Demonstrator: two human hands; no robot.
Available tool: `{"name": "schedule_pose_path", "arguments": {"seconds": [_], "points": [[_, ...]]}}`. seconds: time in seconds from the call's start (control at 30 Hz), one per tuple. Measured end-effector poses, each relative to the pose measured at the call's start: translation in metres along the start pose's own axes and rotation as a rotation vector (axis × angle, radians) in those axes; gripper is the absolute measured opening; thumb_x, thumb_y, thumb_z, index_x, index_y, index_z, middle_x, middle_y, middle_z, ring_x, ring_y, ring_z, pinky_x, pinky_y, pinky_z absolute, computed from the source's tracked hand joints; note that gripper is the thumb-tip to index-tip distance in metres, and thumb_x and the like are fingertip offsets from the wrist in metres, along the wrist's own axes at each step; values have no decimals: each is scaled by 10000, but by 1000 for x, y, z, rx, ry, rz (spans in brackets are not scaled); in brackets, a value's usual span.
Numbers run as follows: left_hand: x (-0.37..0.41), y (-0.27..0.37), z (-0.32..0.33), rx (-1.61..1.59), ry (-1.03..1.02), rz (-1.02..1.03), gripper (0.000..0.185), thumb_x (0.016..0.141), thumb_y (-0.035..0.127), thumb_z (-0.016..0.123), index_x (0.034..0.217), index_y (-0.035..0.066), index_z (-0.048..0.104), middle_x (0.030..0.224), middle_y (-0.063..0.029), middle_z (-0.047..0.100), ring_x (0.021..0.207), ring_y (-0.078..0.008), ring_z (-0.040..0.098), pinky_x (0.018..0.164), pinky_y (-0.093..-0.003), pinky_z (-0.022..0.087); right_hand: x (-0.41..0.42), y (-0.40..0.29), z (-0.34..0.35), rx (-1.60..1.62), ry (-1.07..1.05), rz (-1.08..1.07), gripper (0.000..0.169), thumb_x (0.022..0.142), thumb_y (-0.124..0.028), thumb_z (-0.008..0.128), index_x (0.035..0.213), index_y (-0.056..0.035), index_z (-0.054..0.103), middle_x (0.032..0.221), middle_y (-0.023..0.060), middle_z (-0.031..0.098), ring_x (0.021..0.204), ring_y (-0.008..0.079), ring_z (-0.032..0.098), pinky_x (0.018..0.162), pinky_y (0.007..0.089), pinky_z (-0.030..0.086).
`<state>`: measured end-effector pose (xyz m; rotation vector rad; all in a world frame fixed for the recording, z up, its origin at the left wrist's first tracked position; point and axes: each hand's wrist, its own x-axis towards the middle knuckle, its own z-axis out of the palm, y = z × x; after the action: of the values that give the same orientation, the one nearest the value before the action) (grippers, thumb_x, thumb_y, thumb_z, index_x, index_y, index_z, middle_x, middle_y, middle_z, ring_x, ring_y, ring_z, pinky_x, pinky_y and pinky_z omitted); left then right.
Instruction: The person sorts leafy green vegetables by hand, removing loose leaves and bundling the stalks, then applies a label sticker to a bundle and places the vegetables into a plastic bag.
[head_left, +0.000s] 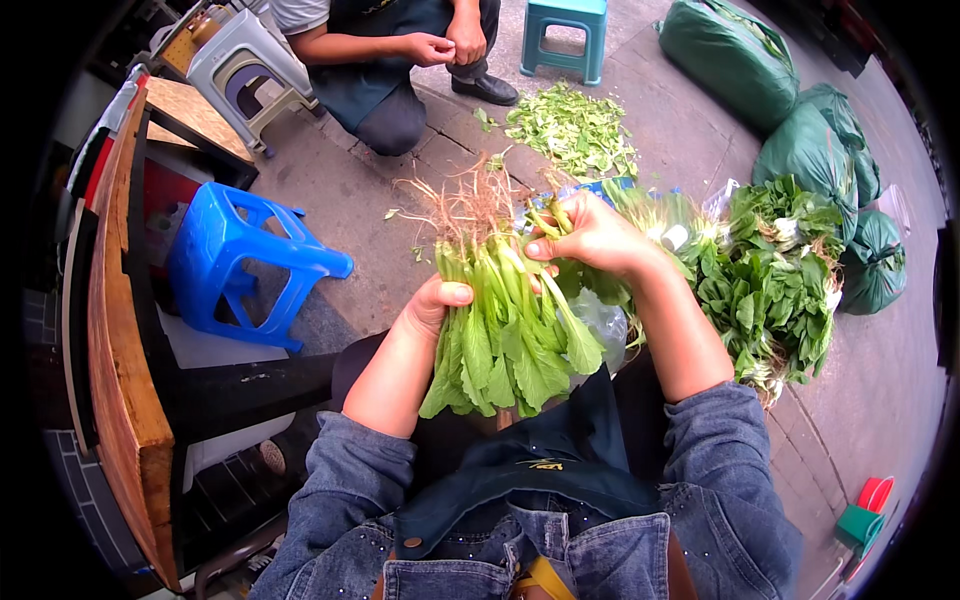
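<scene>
A thick bunch of leafy greens (495, 330) hangs before me, its leaves down and its brown, thread-like roots up. My left hand (441, 300) is closed round the stems on the bunch's left side, with the thumb across the front. My right hand (589, 236) pinches a few short green stalks (551, 217) between thumb and fingers at the bunch's upper right. Part of the right hand's grip is hidden behind the leaves. Below the right wrist lies a clear plastic bag (602, 319), partly covered. More bundled greens (765, 300) with roots lie on the pavement to the right.
A blue plastic stool (255, 262) and a wooden table edge (124, 360) stand at left. Ahead, another person (382, 67) crouches near a heap of loose leaves (574, 129) and a teal stool (566, 34). Stuffed green bags (731, 64) lie at upper right.
</scene>
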<state>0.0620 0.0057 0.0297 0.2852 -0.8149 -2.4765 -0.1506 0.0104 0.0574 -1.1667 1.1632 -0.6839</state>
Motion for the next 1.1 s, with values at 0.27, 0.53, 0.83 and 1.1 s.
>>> {"name": "schedule_pose_path", "arguments": {"seconds": [0.27, 0.53, 0.83, 1.1], "points": [[-1, -7, -18, -8, -52, -67, 777, 601, 270, 681, 1279, 48, 373, 1165, -268, 514, 1166, -453, 437, 1005, -525, 338, -7, -11, -22, -430, -44, -194, 168, 731, -122, 709, 665, -35, 582, 563, -55, 514, 525, 53, 442, 491, 248, 364], [0, 0, -14, 51, 1, -130, 805, 572, 279, 692, 1266, 22, 375, 1115, -205, 547, 1056, -334, 544, 973, -451, 399, -5, 17, -41, 10, 57, -233, 126, 661, -116, 647, 656, -95, 523, 640, -33, 522, 555, 72, 459, 493, 228, 372], [-1, -7, -16, -47, -19, -83, 784, 566, 267, 689, 1250, 51, 373, 1153, -205, 514, 1114, -488, 455, 972, -601, 325, 18, 18, -61, -393, 749, -159, 395, 742, -154, 713, 1101, -29, 607, 983, 70, 655, 792, 102, 583, 691, 252, 441], [-2, -6, -18, -1, -37, -83, 801, 549, 293, 705, 1237, 52, 373, 1136, -225, 519, 1082, -466, 491, 970, -573, 351, 2, -5, -17, 102, -15, -228, 289, 774, -161, 669, 1018, -17, 617, 772, 31, 623, 549, 58, 497, 438, 184, 342]]}}
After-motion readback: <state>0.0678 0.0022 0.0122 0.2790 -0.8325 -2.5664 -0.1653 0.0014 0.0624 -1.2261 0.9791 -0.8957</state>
